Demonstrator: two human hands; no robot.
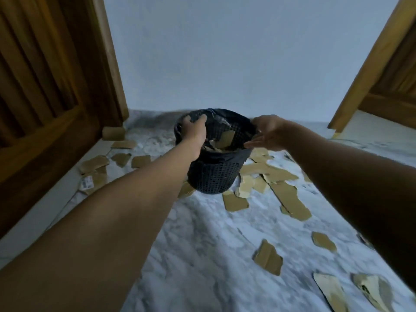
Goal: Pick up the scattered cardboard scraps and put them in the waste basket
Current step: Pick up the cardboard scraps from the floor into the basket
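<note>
From my head view I had both arms stretched out to one waste basket [213, 176], a dark mesh one lined with one black bag [227, 157], tipped with its mouth toward me over the marble floor [202, 244]. My left hand [194, 129] gripped the left side of the rim, fingers curled over the edge and into the opening. My right hand [267, 134] was at the right side of the rim, fingers straight and loosely spread, holding nothing; I could not tell whether the thumb touched the bag.

Inside the basket I could make out two cardboard scraps [225, 138], one pale piece leaning on the far wall and one lower beside my left wrist.

On the floor to the left I counted six pieces between the basket and the left wooden door [45, 91], one of them carrying a white label [86, 183], and a seventh poking out from under the basket. To the right lay a heap of overlapping pieces touching the basket's side, too tangled to count surely; about seven showed. Nearer to me on the right were four more, well apart from each other.

Behind stood one plain wall [225, 52], and the right wooden door [382, 70] at the far right.
</note>
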